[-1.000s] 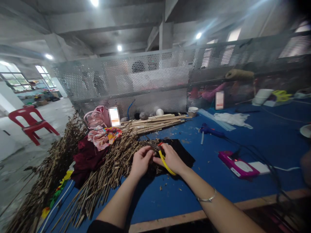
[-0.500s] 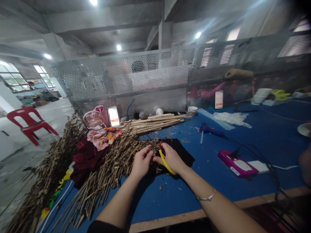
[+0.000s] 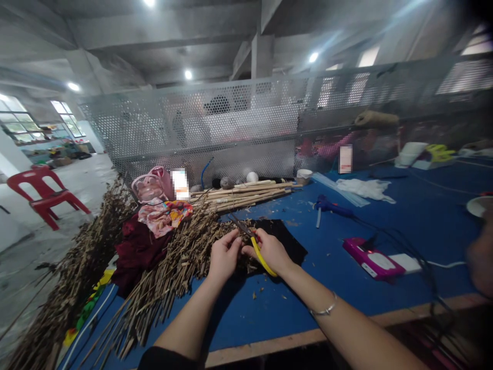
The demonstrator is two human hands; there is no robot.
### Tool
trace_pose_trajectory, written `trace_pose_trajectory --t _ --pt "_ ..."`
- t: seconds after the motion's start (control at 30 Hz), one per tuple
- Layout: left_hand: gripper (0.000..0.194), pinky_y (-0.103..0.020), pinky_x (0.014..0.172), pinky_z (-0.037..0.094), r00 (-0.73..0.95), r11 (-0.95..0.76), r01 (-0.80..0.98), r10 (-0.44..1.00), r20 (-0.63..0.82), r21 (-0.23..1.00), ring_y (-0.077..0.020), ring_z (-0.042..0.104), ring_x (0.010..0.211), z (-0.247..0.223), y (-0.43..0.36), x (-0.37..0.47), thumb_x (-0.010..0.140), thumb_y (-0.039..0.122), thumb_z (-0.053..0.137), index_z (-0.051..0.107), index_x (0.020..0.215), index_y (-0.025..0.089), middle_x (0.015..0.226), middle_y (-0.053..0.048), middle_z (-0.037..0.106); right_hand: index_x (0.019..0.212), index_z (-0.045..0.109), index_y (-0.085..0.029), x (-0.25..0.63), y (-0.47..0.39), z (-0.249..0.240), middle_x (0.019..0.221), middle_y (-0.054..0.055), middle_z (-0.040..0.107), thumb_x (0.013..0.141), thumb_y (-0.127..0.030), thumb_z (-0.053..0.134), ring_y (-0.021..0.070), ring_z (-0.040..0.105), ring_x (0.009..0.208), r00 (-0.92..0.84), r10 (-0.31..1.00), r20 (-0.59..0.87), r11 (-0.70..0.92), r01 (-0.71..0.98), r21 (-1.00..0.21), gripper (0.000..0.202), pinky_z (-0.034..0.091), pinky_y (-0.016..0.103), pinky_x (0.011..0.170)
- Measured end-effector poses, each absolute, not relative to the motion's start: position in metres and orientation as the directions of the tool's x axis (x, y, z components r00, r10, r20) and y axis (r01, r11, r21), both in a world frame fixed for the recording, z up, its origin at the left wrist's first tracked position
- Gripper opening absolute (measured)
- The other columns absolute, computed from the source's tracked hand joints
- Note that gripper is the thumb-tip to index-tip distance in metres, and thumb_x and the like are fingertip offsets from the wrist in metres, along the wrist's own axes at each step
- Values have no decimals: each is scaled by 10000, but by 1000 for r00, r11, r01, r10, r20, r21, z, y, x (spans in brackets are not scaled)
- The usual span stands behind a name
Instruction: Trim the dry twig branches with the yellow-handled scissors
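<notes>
Scissors [image 3: 264, 261] gripped in right hand [image 3: 269, 251], above dry plants [image 3: 196, 241] in the middle. Blades [image 3: 243, 226] now swung more to the far side, so maybe clearer of left fingertips [image 3: 235, 240]. Long line from near right to far left, tips far left. Left hand [image 3: 224, 257] curled, cannot tell if pinching. Blue table [image 3: 239, 318] below.

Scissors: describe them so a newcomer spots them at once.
Over the blue table, follow the braceleted forearm to the right hand. It holds the scissors, dark blades pointing away; their yellow handle stands out from the brown dried stalks beside them.
</notes>
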State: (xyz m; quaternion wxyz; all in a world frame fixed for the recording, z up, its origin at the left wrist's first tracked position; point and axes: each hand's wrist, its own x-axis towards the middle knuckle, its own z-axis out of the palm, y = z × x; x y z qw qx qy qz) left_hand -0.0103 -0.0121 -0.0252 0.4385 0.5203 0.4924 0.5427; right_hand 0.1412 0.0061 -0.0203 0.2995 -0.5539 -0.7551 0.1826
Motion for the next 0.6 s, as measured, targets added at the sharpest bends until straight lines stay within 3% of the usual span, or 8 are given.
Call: trace_pose_trajectory --t 0.23,0.33,0.6 --pt "430 -208 484 431 -63 -85 -64 995 82 994 -107 546 515 -23 -11 -10 696 346 607 591 1072 139 674 -27 632 773 516 -223 139 11 -26 614 4 573 683 -489 578 139 509 520 -171 954 248 287 762 -580 287 251 212 451" --pt "416 -201 488 429 -91 -81 -90 993 73 993 -108 554 540 -24 -9 -11 699 343 602 593 1065 146 694 -29 638 846 515 -230 139 11 -26 653 14 597 676 -495 589 175 562 604 -181 949 259 299 778 -552 324 292 221 487" --pt "286 -205 513 431 -57 -138 11 989 139 990 -141 568 630 -19 -12 -11 717 311 572 654 934 144 708 -45 636 987 471 -204 140 9 -25 905 64 600 651 -430 649 197 577 822 -290 908 302 418 680 -603 442 386 266 659"
